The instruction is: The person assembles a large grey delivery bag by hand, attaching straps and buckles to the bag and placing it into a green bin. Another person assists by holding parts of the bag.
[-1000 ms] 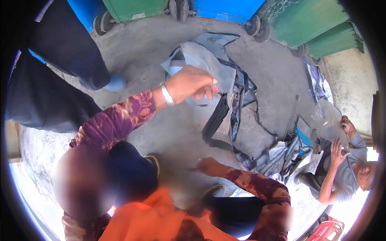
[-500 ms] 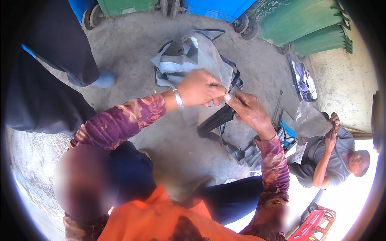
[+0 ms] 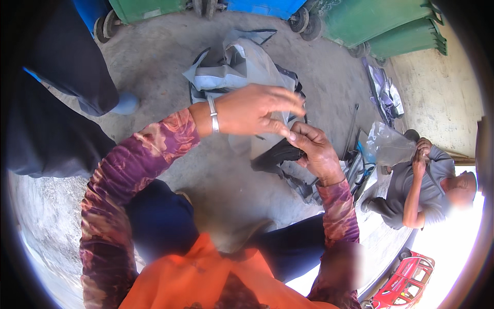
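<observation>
Black strip (image 3: 276,155): long axis slants lower-left from right hand (image 3: 315,150) gripping its upper end; left hand (image 3: 253,109) fingers extended, can't tell if holding

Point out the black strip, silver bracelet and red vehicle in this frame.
Black strip (image 3: 278,156): head view, middle of its visible length.
Silver bracelet (image 3: 213,115): head view, middle of the band.
Red vehicle (image 3: 403,280): head view, red bodywork.

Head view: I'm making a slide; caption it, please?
The wearer's hands meet beside a black strip over grey sheeting; green and blue wheeled bins stand beyond.
</observation>
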{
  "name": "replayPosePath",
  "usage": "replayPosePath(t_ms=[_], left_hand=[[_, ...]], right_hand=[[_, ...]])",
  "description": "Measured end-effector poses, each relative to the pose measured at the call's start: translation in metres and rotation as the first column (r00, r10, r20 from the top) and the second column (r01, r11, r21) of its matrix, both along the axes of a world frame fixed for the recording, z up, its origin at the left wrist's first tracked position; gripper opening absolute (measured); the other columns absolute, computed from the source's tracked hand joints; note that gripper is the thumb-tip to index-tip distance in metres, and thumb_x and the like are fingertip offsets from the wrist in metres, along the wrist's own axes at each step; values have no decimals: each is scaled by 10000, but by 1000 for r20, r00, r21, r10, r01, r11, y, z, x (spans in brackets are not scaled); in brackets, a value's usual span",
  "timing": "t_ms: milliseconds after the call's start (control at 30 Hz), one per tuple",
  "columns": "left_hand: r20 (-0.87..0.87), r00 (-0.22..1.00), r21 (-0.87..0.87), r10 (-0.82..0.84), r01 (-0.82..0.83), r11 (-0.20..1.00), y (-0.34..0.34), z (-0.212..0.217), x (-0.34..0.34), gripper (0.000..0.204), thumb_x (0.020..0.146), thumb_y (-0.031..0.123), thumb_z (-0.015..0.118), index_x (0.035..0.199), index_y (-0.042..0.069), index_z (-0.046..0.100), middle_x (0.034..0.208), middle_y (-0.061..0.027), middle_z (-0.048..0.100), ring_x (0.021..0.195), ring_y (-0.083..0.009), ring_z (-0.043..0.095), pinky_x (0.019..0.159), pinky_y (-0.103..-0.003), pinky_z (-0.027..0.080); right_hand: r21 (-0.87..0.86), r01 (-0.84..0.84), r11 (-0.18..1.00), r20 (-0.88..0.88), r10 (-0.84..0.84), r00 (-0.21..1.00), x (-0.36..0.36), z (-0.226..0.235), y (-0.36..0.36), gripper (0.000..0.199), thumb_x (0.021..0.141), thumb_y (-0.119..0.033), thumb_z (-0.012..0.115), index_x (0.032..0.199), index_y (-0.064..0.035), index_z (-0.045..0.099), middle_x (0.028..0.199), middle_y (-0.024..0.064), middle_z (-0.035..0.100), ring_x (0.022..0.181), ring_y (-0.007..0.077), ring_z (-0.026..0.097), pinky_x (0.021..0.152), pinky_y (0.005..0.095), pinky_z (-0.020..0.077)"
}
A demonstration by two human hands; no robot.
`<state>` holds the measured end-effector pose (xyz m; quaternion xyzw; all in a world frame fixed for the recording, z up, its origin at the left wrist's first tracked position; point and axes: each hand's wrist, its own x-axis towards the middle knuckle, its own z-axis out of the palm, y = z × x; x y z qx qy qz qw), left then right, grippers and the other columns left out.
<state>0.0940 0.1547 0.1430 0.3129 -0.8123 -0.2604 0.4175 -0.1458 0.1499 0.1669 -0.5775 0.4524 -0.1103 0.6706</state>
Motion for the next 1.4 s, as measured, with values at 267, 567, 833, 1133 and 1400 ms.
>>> replayPosePath(t_ms=[267,567,833,1133,1400], left_hand=[[17,996,184,83,-85,979,-3,0,8,218,865,291,723,925,83,748,798,-56,692,676,-208,675,646,-313,528],[-163,810,683,563,-320,657,-23,-34,45,214,902,253,696,874,42,715,725,-45,665,499,-120,576,549,-275,500],[153,769,-503,620,-479,719,-45,-40,-1,181,926,209,649,832,56,621,717,-111,573,738,-325,582,644,-441,433],[320,648,-116,691,-697,708,-121,-47,35,681,1002,605,326,842,49,686,792,-250,658,774,-448,631,770,-502,509],[489,25,-247,872,-955,166,-86,-143,233,456,1026,446,388,1183,127,673,980,-179,712,850,-393,678,751,-474,535]], right_hand=[[-662,-29,749,-5,34,999,-16,-31,21,472,682,167,669,1077,-57,541,981,85,592,775,215,608,685,282,510],[230,395,890,284,-449,847,-38,-2,39,122,913,-140,617,830,-58,580,790,-30,589,637,64,494,569,220,405],[-545,401,736,436,-159,886,15,1,-3,199,986,-173,551,862,-17,546,929,102,656,864,201,620,890,328,478],[-4,336,942,512,-286,810,-22,11,11,256,963,-206,510,773,-104,373,578,-6,332,447,97,289,442,264,254],[229,900,370,279,-911,304,-311,-42,-15,458,951,-276,530,577,-188,281,505,-38,237,401,110,249,384,287,201]])
